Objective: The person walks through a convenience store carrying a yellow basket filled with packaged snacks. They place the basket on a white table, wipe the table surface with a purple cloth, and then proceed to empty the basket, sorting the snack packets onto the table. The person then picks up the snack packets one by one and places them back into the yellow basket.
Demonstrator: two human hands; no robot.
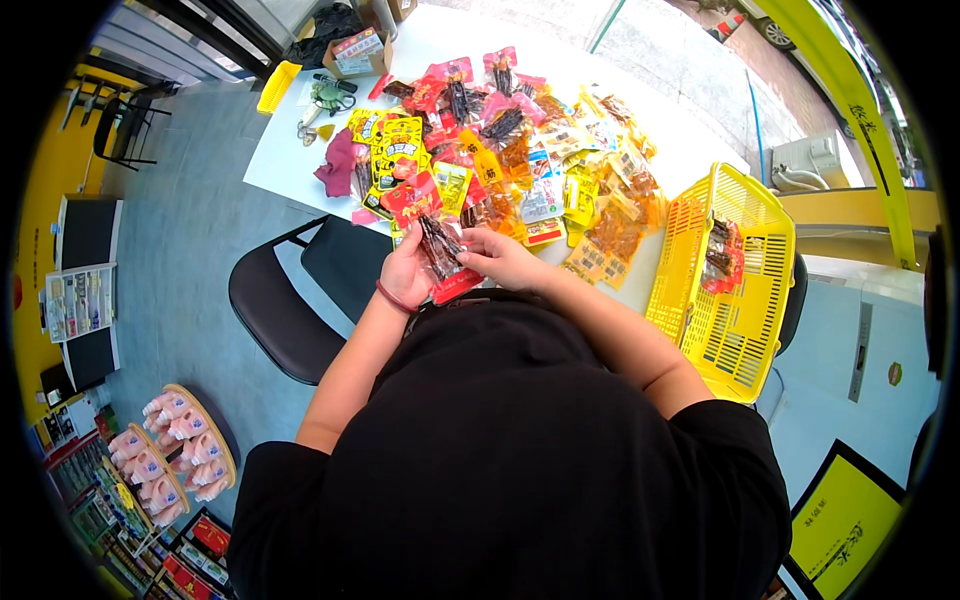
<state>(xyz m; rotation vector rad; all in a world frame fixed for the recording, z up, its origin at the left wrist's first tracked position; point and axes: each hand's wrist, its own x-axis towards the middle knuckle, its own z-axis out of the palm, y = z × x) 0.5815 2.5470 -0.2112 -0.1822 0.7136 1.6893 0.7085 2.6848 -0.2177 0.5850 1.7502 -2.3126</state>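
A red and clear plastic snack packet [441,247] with dark brown sticks inside is held close to my waist. My left hand [409,271] grips its left side, with the thumb along the edge. On the right side, the fingers of my right hand [499,259] pinch the clear film. Just beyond my hands a heap of snack packets covers much of the white table [289,154]. It includes yellow and black packets [397,146], a white and blue packet [542,196] and orange-brown clear packets [611,229].
At right stands a yellow plastic basket [739,352] holding red packets [721,259]. A black folding chair [281,307] is at left. On the table's far left lie a purple cloth [337,165], a green and white tool [324,97] and a small cardboard box [360,60].
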